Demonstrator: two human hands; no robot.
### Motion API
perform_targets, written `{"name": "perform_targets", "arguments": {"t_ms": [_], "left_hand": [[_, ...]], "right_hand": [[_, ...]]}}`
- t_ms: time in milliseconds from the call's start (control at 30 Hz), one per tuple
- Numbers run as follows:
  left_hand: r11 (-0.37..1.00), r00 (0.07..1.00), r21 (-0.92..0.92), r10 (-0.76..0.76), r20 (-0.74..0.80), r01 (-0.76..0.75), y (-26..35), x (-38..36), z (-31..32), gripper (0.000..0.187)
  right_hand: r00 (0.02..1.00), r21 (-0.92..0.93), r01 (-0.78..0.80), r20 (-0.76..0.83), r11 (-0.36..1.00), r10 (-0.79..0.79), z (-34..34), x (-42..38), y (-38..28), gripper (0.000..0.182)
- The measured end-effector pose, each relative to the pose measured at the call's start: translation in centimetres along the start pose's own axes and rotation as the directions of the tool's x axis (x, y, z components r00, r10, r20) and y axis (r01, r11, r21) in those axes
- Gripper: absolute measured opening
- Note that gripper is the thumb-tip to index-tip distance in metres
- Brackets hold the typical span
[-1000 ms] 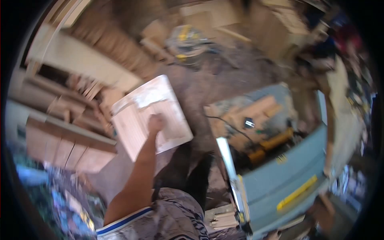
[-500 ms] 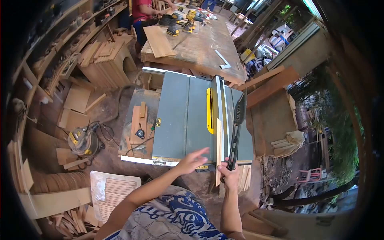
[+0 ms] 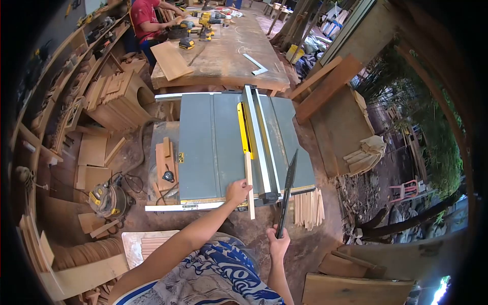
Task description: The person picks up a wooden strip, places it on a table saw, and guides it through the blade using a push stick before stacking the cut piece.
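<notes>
- On the saw bench (image 3: 213, 142), near edge: a thin wood strip (image 3: 249, 185) lies beside the fence, left hand (image 3: 237, 191) pinching it.
- Right hand (image 3: 278, 243), lower, grips a dark push stick (image 3: 287, 190), angled upward.

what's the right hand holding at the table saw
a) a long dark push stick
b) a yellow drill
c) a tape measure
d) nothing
a: the right hand grips the lower end of a long dark push stick angled up over the saw table, while the left hand holds a thin wood strip against the fence.
</notes>
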State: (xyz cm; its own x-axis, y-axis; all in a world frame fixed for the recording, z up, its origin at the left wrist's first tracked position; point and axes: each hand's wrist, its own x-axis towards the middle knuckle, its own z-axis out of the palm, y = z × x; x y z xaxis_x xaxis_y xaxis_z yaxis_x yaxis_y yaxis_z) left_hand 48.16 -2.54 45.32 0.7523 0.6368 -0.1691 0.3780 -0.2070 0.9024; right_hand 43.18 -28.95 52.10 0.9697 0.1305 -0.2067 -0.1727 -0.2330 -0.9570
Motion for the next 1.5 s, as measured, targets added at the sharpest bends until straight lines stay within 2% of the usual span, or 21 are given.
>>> {"name": "perform_targets", "arguments": {"t_ms": [33, 67, 133, 167, 200, 267, 300, 367, 400, 467, 500, 567, 700, 767, 800, 867, 900, 967, 1100, 1267, 1500], "left_hand": [[0.998, 0.995, 0.057, -0.021, 0.101, 0.015, -0.1, 1.0, 0.4, 0.037], [0.998, 0.994, 0.067, -0.023, 0.108, 0.016, -0.4, 1.4, 1.1, 0.037], [0.996, 0.997, 0.081, 0.05, -0.065, -0.045, -0.1, 1.5, 2.3, 0.05], [0.995, 0.999, 0.099, -0.022, 0.027, 0.019, 0.3, 1.7, 2.3, 0.061], [0.995, 0.999, 0.102, -0.024, 0.03, 0.021, 0.6, 1.6, 2.5, 0.061], [0.97, 0.972, 0.159, 0.203, -0.12, -0.183, 0.3, 1.4, 3.0, 0.057], [0.97, 0.973, 0.163, 0.2, -0.116, -0.18, 0.3, 0.9, 2.8, 0.057], [0.841, 0.897, 0.347, 0.442, 0.002, -0.415, 1.5, -0.6, 0.9, 0.053], [0.84, 0.899, 0.352, 0.438, 0.009, -0.413, 1.4, -0.8, 0.5, 0.053], [0.614, 0.771, 0.491, 0.594, 0.229, -0.619, 0.7, -1.1, -0.1, 0.052], [0.613, 0.773, 0.493, 0.59, 0.235, -0.618, 0.6, -0.9, -0.3, 0.052], [0.516, 0.712, 0.534, 0.65, 0.265, -0.67, 0.7, -0.3, -0.8, 0.055], [0.488, 0.732, 0.585, 0.612, 0.299, -0.648, 1.7, 2.3, -1.6, 0.056], [0.484, 0.735, 0.592, 0.608, 0.301, -0.644, 1.4, 3.7, -1.6, 0.057], [0.483, 0.736, 0.598, 0.608, 0.297, -0.64, 1.3, 4.5, -1.6, 0.057], [0.48, 0.754, 0.617, 0.578, 0.312, -0.624, 1.5, 6.2, -1.7, 0.056], [0.479, 0.771, 0.637, 0.551, 0.318, -0.604, 1.5, 6.9, -1.7, 0.056], [0.473, 0.783, 0.648, 0.52, 0.341, -0.597, 1.9, 8.3, -1.9, 0.056], [0.438, 0.789, 0.678, 0.49, 0.371, -0.591, 2.0, 9.4, -2.3, 0.055], [0.43, 0.788, 0.68, 0.482, 0.383, -0.594, 2.2, 10.6, -2.5, 0.056], [0.42, 0.787, 0.69, 0.491, 0.373, -0.589, 2.8, 13.8, -3.1, 0.055]], "right_hand": [[1.0, 0.033, -0.003, -0.013, 0.999, 0.004, 0.0, -0.4, 0.1, 0.033], [1.0, 0.04, -0.013, -0.017, 0.999, 0.013, -0.1, -0.5, 0.2, 0.033], [1.0, 0.045, 0.001, -0.025, 0.999, 0.001, -0.3, -0.7, 0.1, 0.031], [1.0, 0.046, -0.004, -0.029, 0.999, 0.005, -0.5, -0.7, -0.1, 0.031], [0.999, 0.009, 0.022, -0.032, 1.0, -0.022, -0.7, -0.7, -0.4, 0.03], [0.999, -0.026, 0.04, -0.034, 0.999, -0.041, -1.0, -1.2, -1.5, 0.028], [1.0, -0.076, -0.002, -0.027, 0.997, 0.0, -1.5, -1.6, -2.6, 0.029], [0.998, -0.121, -0.054, -0.022, 0.991, 0.051, -2.8, -2.0, -3.3, 0.031], [1.0, -0.186, -0.022, 0.017, 0.982, 0.025, -4.0, -2.4, -2.9, 0.032], [0.998, -0.244, 0.004, 0.06, 0.97, 0.012, -5.0, -3.6, -3.0, 0.033], [0.995, -0.283, 0.072, 0.093, 0.956, -0.048, -5.4, -4.5, -3.7, 0.035], [0.971, -0.353, 0.195, 0.2, 0.915, -0.13, -6.0, -5.7, -5.9, 0.044], [0.956, -0.396, 0.203, 0.278, 0.896, -0.093, -6.2, -7.3, -8.8, 0.051], [0.923, -0.54, 0.34, 0.348, 0.77, -0.164, -6.5, -8.1, -9.3, 0.059], [0.925, -0.539, 0.334, 0.344, 0.773, -0.16, -6.7, -8.5, -9.7, 0.059], [0.922, -0.632, 0.288, 0.386, 0.72, -0.029, -6.9, -9.5, -11.0, 0.065], [0.923, -0.631, 0.28, 0.384, 0.723, -0.022, -7.0, -9.9, -11.5, 0.065], [0.912, -0.74, 0.228, 0.39, 0.632, 0.127, -7.0, -10.2, -12.1, 0.07], [0.906, -0.757, 0.235, 0.397, 0.609, 0.144, -6.1, -9.9, -11.1, 0.074], [0.925, -0.788, 0.258, 0.368, 0.558, 0.092, -3.1, -7.9, -9.3, 0.081], [0.933, -0.762, 0.236, 0.351, 0.602, 0.079, 1.7, -2.8, -9.4, 0.089]]}}
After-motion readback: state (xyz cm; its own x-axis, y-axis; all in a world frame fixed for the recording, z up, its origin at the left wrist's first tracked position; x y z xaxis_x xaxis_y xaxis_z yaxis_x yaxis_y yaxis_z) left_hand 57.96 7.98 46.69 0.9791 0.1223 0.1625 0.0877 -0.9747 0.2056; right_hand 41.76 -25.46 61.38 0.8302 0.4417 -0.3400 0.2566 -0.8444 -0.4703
